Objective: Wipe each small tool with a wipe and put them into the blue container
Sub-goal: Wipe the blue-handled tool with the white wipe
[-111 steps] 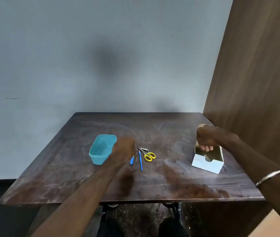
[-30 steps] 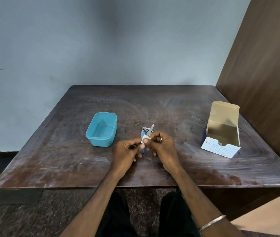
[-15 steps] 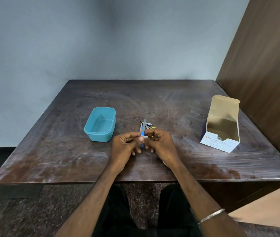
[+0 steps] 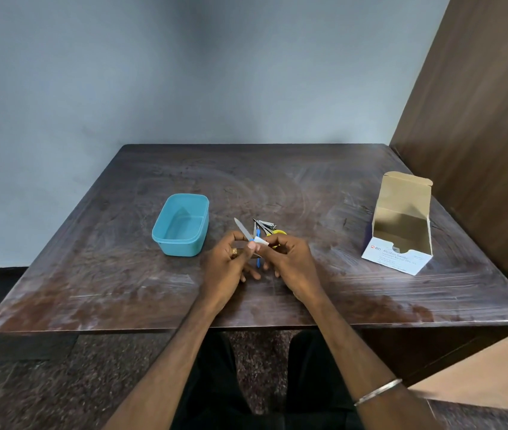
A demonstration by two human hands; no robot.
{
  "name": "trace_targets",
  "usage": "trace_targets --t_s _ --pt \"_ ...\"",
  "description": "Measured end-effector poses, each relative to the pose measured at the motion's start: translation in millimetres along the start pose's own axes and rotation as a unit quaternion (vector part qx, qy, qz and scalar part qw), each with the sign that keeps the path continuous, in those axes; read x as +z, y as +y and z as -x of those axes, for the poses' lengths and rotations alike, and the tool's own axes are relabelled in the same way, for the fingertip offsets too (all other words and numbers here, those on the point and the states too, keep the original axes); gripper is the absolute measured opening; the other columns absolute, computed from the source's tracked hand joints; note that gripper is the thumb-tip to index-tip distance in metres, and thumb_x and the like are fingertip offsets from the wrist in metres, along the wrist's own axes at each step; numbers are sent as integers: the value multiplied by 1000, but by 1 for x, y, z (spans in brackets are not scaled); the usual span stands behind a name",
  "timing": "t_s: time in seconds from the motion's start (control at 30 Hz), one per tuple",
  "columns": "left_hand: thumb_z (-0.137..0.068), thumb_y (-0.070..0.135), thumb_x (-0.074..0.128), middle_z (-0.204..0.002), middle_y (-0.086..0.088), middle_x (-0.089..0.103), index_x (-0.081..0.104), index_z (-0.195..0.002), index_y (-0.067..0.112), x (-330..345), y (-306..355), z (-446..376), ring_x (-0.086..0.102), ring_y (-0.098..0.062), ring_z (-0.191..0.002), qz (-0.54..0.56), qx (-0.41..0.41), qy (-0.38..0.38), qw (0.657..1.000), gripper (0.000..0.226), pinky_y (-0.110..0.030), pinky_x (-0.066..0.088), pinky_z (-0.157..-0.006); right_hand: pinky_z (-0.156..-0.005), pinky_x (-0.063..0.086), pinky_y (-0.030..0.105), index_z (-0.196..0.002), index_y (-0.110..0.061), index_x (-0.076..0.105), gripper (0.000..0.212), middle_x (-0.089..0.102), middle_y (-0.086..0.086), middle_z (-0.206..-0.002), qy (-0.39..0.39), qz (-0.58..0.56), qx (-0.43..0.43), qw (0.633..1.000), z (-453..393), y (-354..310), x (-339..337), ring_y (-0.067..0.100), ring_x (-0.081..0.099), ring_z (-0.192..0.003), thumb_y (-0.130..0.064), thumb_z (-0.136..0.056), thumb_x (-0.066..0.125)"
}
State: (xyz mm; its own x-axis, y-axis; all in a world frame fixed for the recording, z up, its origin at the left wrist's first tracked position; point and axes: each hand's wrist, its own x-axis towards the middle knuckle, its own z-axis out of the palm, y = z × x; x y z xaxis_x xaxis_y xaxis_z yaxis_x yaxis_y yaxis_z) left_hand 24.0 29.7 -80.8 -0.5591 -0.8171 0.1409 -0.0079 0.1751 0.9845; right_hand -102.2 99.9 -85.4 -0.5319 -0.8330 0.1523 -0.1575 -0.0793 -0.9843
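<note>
My left hand (image 4: 229, 265) holds a nail file (image 4: 243, 229) with a blue handle, its metal blade pointing up and to the left. My right hand (image 4: 293, 262) pinches a small white wipe (image 4: 260, 241) against the file near the handle. Just behind my hands lie a nail clipper (image 4: 266, 225), yellow-handled scissors (image 4: 279, 232) and a thin blue tool (image 4: 258, 262) that is partly hidden by my fingers. The blue container (image 4: 181, 225) stands open and empty left of my hands.
An open white cardboard box of alcohol swabs (image 4: 401, 231) stands at the right side of the dark wooden table (image 4: 91, 274). A brown wooden panel (image 4: 479, 135) rises along the table's right edge. A grey wall is behind.
The file's blade has tilted from nearly upright to leaning left, and the white wipe now shows at its handle end. Both hands stay together in the middle of the table.
</note>
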Motion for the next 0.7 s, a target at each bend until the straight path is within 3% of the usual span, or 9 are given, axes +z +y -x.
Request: trace_targets --t_s 0.13,0.23,0.43,0.57,0.7 --pt "-100 26 53 -73 -16 73 66 -100 10 2 2 1 68 -32 -56 32 -3 17 999 21 -25 40 -45 -47 40 13 -88 -2 72 13 65 0 -62 -20 6 -1 1000 1 -1 0 6 57 -48 -14 -92 72" --pt "-98 23 59 -65 -19 68 70 -90 6 3 1 0 62 -27 -51 40 2 61 997 21 -24 41 -43 -48 41 12 -89 -2 67 9 68 -3 -65 -40 -2 -3 999 1 -1 1 10 65 -53 -9 -94 68" --pt "-90 21 70 -54 -5 57 71 -78 5 -4 -5 -1 45 -17 -44 28 17 95 995 21 -25 38 -44 -42 40 19 -89 -11 67 7 75 8 -77 -68 -25 23 997 2 0 3 17 67 -56 -6 -92 69" --pt "-89 20 71 -59 -5 61 74 -76 9 -5 -4 -2 47 -17 -47 33 24 69 997 17 -26 38 -44 -38 36 22 -88 -1 66 12 71 12 -67 -40 -15 29 999 3 1 2 21 64 -48 -10 -89 74" --pt "-89 17 71 -58 -2 60 74 -76 9 -4 -5 -3 47 -17 -48 40 19 72 996 15 -25 38 -44 -43 45 25 -93 2 67 12 73 9 -69 -53 -18 24 998 3 4 3 19 70 -56 -10 -94 69"
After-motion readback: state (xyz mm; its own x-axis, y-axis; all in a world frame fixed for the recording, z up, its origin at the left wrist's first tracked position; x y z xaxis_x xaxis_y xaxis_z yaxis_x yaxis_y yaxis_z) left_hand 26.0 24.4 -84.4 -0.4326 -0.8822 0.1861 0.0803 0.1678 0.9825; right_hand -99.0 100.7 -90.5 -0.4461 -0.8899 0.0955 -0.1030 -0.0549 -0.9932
